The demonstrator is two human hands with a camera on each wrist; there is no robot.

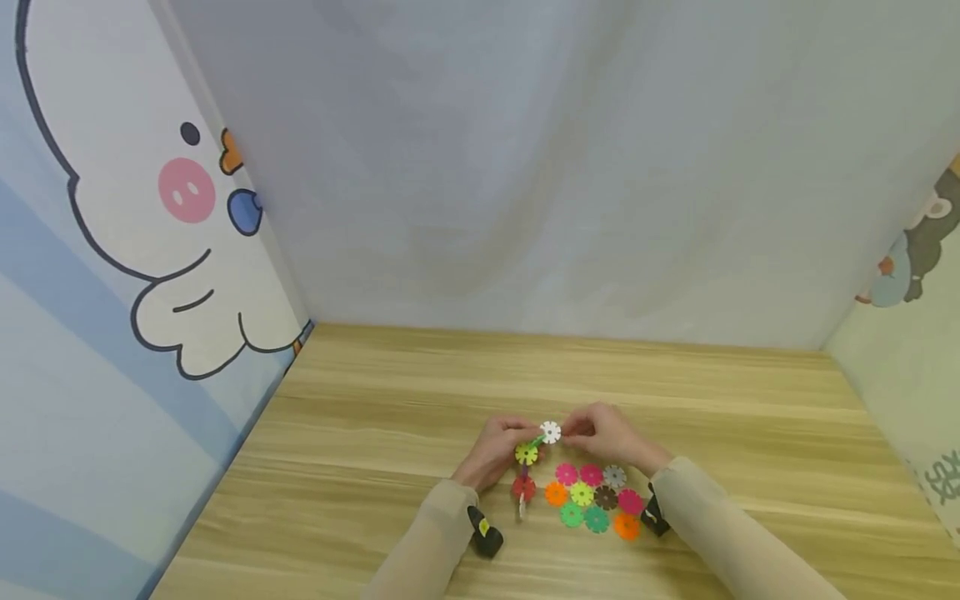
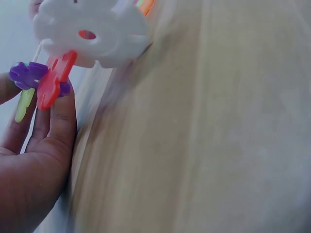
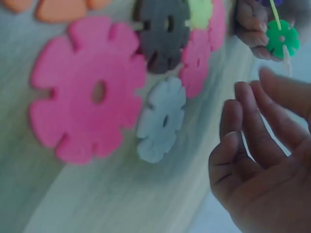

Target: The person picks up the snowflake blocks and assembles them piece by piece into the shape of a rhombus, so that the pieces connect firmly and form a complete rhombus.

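Small screened-in nook, child-themed; home or nursery, cannot tell. Wood-grain tabletop (image 1: 405, 367) boxed in by a plain pale sheet (image 1: 525, 167) behind, a left panel (image 1: 60, 400) printed with a large white cartoon animal (image 1: 105, 125), a right panel (image 1: 892, 375) bearing a smaller cartoon print (image 1: 928, 242). Bright notched toy discs (image 1: 576, 497) on top.

Hands (image 1: 491, 450) (image 1: 606, 435) close together, fingers (image 3: 255, 125) bent, forearms (image 1: 427, 542) (image 1: 738, 537) slanting inward

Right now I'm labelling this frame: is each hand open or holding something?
Left hand: holding the chain of linked discs.
Right hand: open, holding nothing, beside the white disc.
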